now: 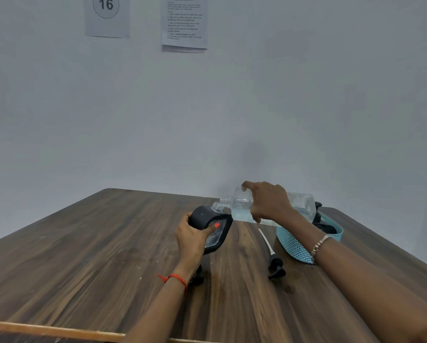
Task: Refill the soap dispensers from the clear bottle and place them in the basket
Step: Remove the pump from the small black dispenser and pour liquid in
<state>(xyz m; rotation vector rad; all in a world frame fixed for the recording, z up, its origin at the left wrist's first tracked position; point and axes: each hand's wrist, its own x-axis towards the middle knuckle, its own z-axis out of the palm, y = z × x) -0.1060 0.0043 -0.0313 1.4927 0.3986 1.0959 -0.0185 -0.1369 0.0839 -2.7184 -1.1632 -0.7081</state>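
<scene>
Grips with the left hand [191,235] a black-sleeved soap dispenser [205,219], tilted, open neck toward the far edge of the desk [96,243], near the desk's middle. Wraps the right hand [267,201] round the clear bottle [240,206], held almost level above the desk, threaded mouth just beside the dispenser's neck; contact impossible to tell. Clear liquid along the bottle's lower side. Toward the right edge: blue basket [295,246] with a dark dispenser [317,214] inside, partly hidden. Between held dispenser and basket, flat on the desk: black pump head with white tube [275,266]. Under the left wrist: second dark pump part [199,277], mostly hidden
</scene>
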